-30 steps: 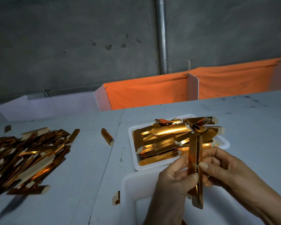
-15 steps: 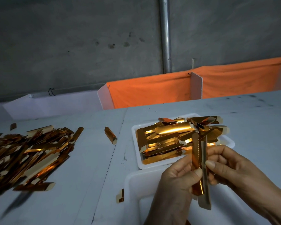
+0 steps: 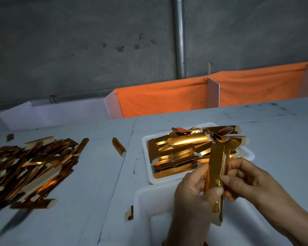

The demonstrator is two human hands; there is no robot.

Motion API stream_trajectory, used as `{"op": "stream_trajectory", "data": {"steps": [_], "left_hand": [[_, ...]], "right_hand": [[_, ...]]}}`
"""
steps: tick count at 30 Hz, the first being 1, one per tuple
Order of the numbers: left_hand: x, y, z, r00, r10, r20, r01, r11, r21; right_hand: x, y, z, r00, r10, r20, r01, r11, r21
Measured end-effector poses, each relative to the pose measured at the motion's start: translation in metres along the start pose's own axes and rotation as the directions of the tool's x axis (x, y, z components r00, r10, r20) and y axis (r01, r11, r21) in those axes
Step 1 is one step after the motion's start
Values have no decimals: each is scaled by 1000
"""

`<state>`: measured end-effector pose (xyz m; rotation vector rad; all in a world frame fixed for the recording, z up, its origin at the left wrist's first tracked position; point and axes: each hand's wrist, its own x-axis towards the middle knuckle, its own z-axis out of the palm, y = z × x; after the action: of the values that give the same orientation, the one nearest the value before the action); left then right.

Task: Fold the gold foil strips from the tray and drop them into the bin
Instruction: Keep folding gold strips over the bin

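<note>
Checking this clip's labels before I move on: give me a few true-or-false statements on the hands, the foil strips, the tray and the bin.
1. Both hands hold one gold strip upright. True: left hand and right hand pinch it.
2. The tray is empty. False: it is heaped with gold strips.
3. The held strip hangs over the white bin. True.
4. The big loose pile of strips lies right of the tray. False: it lies to the left.
5. The cloth behind the table is blue. False: orange.
</note>
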<state>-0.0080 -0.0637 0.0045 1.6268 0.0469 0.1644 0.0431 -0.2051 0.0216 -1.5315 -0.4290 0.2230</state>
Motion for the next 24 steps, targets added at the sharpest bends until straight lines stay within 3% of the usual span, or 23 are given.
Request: {"op": "stream_trajectory", "data": {"steps": [15, 24], "left_hand": [[0, 6, -9, 996, -88, 21, 89, 995, -44], [0, 6, -9, 983, -183, 5, 180, 964, -194]], "right_hand": [[2, 2, 1, 999, 22, 29, -23, 999, 33], [1, 3, 1, 999, 39, 24, -39, 999, 35]]}}
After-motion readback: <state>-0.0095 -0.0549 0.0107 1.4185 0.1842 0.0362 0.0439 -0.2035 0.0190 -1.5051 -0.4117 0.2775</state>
